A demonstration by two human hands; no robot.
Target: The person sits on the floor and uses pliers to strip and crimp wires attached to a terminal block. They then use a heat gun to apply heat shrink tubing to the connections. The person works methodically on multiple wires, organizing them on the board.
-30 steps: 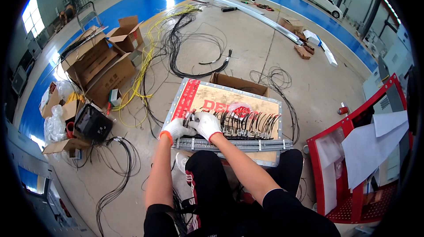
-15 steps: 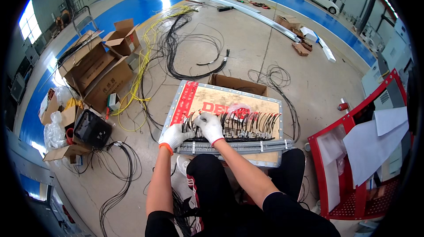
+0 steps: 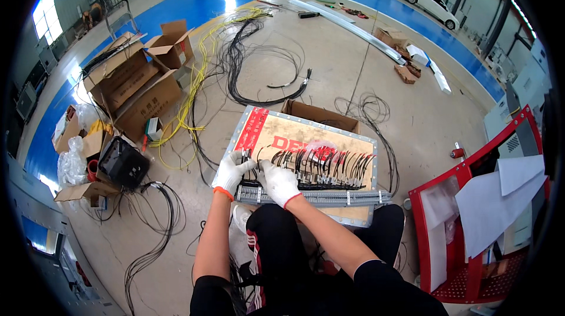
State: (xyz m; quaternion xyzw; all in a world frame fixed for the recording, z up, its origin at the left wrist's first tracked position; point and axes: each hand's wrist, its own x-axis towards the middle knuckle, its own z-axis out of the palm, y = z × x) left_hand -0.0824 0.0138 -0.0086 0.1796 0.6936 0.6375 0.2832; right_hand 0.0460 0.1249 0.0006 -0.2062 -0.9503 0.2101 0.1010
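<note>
Kneeling at the near edge of the metal-framed panel (image 3: 276, 133), you have both gloved hands at its left end. Your left hand (image 3: 231, 172) is curled with fingers bent over the first of the black wires (image 3: 321, 166); your right hand (image 3: 279, 182) sits just beside it, fingers folded down on the grey terminal rail (image 3: 329, 197) — whether either hand is actually pinching a wire, you cannot tell from here. The rail runs along the panel's front edge, right above your knees, and the black wires stand in a row from your hands toward the panel's right side.

Room to move is tight close in. Behind the panel an open cardboard box (image 3: 321, 115) butts against its far edge. To your left a black case (image 3: 122, 164) and loose black cable loops (image 3: 156, 222) lie on the floor near your left elbow, with a pile of flattened and open cartons (image 3: 132, 80) further out. Yellow cable (image 3: 194, 80) and a black cable bundle (image 3: 259, 75) trail across the concrete beyond the panel's left corner. To your right a red cart (image 3: 471, 222) holding white sheets (image 3: 500, 198) stands near your right knee — a thin loop of black wire (image 3: 376, 116) lies between it and the panel. The widest bare floor is straight ahead, past the box.
</note>
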